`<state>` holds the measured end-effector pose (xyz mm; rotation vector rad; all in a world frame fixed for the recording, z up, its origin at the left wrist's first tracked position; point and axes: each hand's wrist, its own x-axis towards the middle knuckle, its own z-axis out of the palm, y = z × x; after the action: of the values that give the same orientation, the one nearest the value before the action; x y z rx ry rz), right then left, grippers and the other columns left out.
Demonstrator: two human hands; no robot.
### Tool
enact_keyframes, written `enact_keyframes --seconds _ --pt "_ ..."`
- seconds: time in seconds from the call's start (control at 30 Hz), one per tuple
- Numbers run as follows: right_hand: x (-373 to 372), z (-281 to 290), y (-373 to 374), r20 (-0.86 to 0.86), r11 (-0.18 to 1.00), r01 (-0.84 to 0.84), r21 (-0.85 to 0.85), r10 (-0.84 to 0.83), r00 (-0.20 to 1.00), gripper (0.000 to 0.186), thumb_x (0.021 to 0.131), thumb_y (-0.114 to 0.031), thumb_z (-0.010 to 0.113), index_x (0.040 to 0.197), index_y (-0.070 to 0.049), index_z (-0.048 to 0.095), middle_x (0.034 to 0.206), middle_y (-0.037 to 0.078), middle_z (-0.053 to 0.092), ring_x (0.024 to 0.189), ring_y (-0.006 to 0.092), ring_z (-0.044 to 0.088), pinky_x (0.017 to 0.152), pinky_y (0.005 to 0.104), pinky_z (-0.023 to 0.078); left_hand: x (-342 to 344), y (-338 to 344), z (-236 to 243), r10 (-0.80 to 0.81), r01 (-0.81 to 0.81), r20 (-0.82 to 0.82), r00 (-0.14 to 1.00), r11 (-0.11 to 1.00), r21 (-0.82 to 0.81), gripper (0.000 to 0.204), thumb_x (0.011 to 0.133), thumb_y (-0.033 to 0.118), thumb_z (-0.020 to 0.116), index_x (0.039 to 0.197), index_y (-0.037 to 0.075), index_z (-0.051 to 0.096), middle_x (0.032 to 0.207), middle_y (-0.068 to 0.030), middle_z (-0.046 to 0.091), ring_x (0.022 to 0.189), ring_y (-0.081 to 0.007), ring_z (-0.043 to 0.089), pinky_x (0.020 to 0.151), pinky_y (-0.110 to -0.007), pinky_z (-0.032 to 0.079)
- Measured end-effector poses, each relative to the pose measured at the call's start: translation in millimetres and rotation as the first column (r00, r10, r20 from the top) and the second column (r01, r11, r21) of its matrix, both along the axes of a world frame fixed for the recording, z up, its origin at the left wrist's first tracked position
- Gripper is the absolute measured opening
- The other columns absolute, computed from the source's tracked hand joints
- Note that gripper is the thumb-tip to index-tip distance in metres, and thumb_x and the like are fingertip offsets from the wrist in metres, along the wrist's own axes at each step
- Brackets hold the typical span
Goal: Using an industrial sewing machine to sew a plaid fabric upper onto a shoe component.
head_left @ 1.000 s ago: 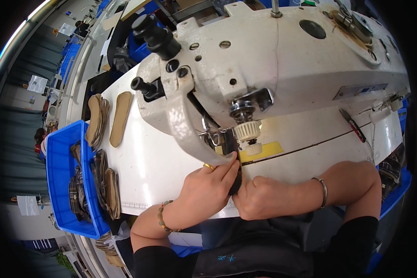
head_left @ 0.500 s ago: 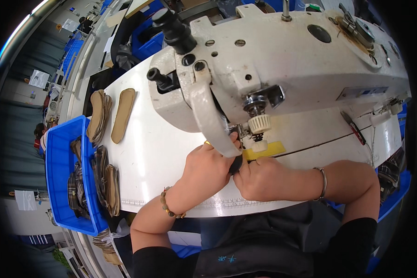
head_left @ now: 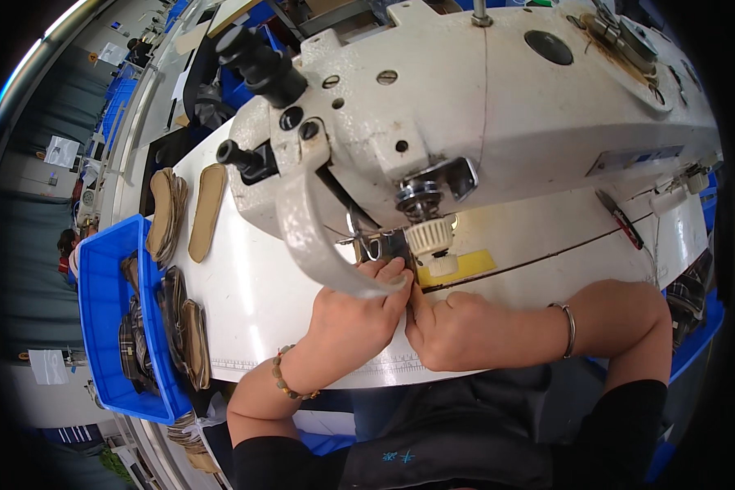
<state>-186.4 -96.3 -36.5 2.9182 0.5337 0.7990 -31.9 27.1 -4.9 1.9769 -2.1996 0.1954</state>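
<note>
A large white sewing machine [head_left: 367, 122] stands over the white worktable, its curved white lever arm [head_left: 310, 245] passing in front of my left hand [head_left: 355, 322]. Beneath the needle area lies a small dark piece of fabric [head_left: 386, 245]. My left fingers are closed together and press on its near edge. My right hand [head_left: 457, 331] is curled, thumb and forefinger pinched at the fabric's right-hand corner, touching my left fingertips. What lies under the fingertips is mostly hidden. Just right of the fabric, a yellow strip [head_left: 469, 266] lies on the machine bed.
Tan insole-shaped pieces [head_left: 207, 212] and a stack of them [head_left: 167, 216] lie at the left. Beside them, a blue bin [head_left: 110, 306] holds plaid pieces; dark-edged pieces [head_left: 194, 343] lean along it. Red-and-black snips [head_left: 621, 220] rest at the right. A ruler scale [head_left: 245, 363] marks the front edge.
Both hands have shifted slightly; the left has moved left and down. The dark fabric, earlier bunched between my hands, now lies flatter under the needle area. The head view has shifted a little.
</note>
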Motion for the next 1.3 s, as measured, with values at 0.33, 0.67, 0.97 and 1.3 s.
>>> enact_keyframes --seconds 0.33,0.67,0.97,1.3 --pt "-0.9 0.5 3.2 -0.032 1.0 0.006 -0.001 -0.006 0.999 0.023 0.065 -0.016 0.061 0.069 0.006 0.067 0.082 0.035 0.068 0.047 0.0157 0.058 0.04 0.0254 0.043 -3.3 -4.8 -3.0 -0.038 0.038 0.001 0.999 0.999 -0.039 0.037 0.069 0.009 0.07 0.105 0.003 0.067 0.101 -0.0078 0.068 0.098 -0.0233 0.065 0.083 -0.038 0.052" --pt "-0.8 -0.2 3.1 -0.018 1.0 0.009 -0.023 -0.009 1.0 0.024 0.064 -0.016 0.061 0.07 0.006 0.066 0.081 0.034 0.068 0.049 0.0168 0.059 0.041 0.0259 0.043 -11.8 -3.4 -1.9 0.106 -0.105 -0.049 0.993 0.994 0.008 0.036 0.072 0.009 0.069 0.107 0.005 0.067 0.114 -0.0074 0.068 0.103 -0.0269 0.062 0.088 -0.043 0.047" --pt "-3.1 -2.0 4.8 -0.07 0.999 -0.04 0.024 0.042 0.997 0.014 0.064 -0.016 0.061 0.066 -0.002 0.061 0.056 0.006 0.054 0.047 0.0124 0.053 0.041 0.0259 0.037 2.3 -4.8 1.3 -0.169 0.226 -0.305 0.937 0.961 0.162 0.045 0.072 0.006 0.067 0.117 0.011 0.069 0.131 0.0018 0.065 0.108 -0.0259 0.058 0.093 -0.044 0.04" --pt "-4.5 2.6 3.0 -0.022 0.998 -0.012 -0.062 0.011 1.0 0.025 0.064 -0.017 0.061 0.073 0.005 0.068 0.082 0.028 0.07 0.046 0.0115 0.053 0.039 0.024 0.037 0.5 -1.4 15.3 0.002 -0.002 -0.168 0.986 1.0 0.004 0.045 0.066 0.001 0.071 0.11 0.004 0.068 0.103 -0.0059 0.069 0.103 -0.026 0.063 0.081 -0.038 0.055"
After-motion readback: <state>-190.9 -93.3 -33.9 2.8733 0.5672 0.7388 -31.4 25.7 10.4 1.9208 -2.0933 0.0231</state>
